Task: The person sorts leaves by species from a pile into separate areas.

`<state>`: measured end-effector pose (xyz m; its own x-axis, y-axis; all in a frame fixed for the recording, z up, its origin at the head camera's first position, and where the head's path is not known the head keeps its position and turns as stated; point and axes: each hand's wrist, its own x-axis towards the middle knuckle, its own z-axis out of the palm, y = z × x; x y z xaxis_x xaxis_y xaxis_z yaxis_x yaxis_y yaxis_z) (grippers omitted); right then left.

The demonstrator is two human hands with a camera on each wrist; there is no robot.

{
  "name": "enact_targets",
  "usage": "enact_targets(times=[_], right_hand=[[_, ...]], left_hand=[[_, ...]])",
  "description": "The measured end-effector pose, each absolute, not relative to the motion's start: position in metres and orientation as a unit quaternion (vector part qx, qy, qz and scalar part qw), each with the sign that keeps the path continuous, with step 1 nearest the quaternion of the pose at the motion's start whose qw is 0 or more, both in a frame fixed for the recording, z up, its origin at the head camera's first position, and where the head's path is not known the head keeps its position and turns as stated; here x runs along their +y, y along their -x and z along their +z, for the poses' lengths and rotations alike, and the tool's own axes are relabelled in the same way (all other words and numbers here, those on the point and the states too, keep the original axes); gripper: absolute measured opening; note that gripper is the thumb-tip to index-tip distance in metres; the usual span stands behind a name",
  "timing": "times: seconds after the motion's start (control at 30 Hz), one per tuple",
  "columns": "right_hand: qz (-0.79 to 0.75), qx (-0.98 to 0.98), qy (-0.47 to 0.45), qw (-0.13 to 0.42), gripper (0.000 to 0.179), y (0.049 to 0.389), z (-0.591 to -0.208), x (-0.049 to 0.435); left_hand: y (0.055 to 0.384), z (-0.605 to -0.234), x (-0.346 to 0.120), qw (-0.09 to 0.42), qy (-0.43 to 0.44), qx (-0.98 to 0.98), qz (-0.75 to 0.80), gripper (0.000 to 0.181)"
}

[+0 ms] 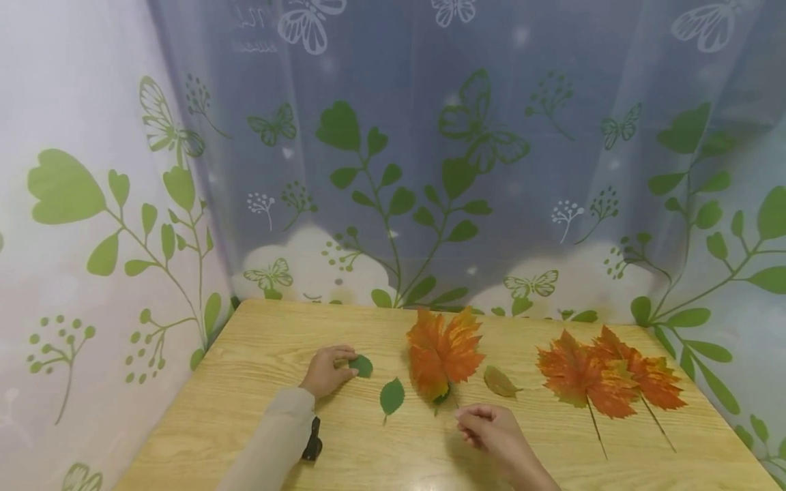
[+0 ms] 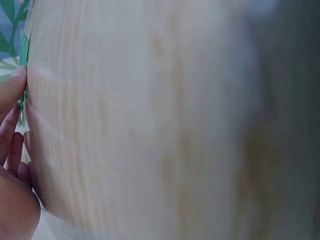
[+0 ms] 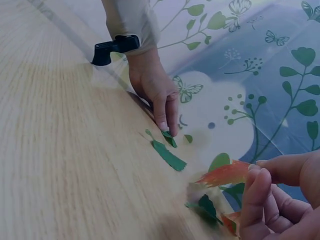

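Note:
At the back left of the table, my left hand (image 1: pixel 327 372) pinches a small green leaf (image 1: pixel 361 366) by its edge, close over the wood. In the left wrist view that green leaf (image 2: pixel 23 47) stands edge-on at the thumb tip. My right hand (image 1: pixel 494 431) holds an orange maple leaf (image 1: pixel 443 351) by its thin stem between thumb and fingers, raised over the table. A second green leaf (image 1: pixel 391 397) lies flat between the hands. Another green leaf (image 3: pixel 206 210) lies beneath the maple leaf, mostly hidden by it in the head view.
A brownish-green leaf (image 1: pixel 500 382) lies right of the held maple leaf. Two more orange maple leaves (image 1: pixel 580 372) with long dark stems overlap at the right. Printed curtains (image 1: pixel 405 170) border the wooden table (image 1: pixel 202 423). A black wrist device (image 1: pixel 312 440) sits on the left sleeve.

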<state>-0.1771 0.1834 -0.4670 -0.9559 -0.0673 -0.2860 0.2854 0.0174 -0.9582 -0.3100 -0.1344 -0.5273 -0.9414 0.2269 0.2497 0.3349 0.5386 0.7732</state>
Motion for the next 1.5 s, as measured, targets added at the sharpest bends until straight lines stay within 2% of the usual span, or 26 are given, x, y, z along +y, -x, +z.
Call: enact_targets(times=[0.23, 0.43, 0.7, 0.83, 0.9, 1.13, 1.33, 1.5], right_hand=[[-0.697, 0.702, -0.096, 0.107, 0.023, 0.180, -0.457, 0.197], [-0.690, 0.709, -0.128, 0.068, 0.018, 0.183, -0.446, 0.214], [-0.677, 0.718, -0.158, 0.044, 0.022, 0.181, -0.438, 0.259], [-0.677, 0.712, -0.179, 0.045, 0.017, 0.177, -0.438, 0.285], [-0.674, 0.712, -0.190, 0.047, 0.018, 0.176, -0.441, 0.298], [-0.612, 0.761, -0.209, 0.045, 0.042, 0.176, -0.465, 0.332], [-0.531, 0.822, -0.202, 0.036, 0.037, 0.180, -0.490, 0.346], [-0.417, 0.892, -0.173, 0.042, 0.035, 0.180, -0.496, 0.346]], left_hand=[[0.310, -0.528, -0.135, 0.055, 0.158, -0.877, -0.450, 0.027], [0.311, -0.529, -0.135, 0.051, 0.152, -0.875, -0.456, 0.027], [0.313, -0.531, -0.134, 0.044, 0.150, -0.876, -0.457, 0.028], [0.313, -0.531, -0.134, 0.047, 0.153, -0.873, -0.461, 0.029], [0.312, -0.530, -0.134, 0.049, 0.154, -0.872, -0.462, 0.029], [0.311, -0.529, -0.134, 0.045, 0.150, -0.869, -0.469, 0.029], [0.310, -0.529, -0.134, 0.056, 0.157, -0.873, -0.459, 0.029], [0.308, -0.527, -0.133, 0.065, 0.171, -0.875, -0.447, 0.029]])
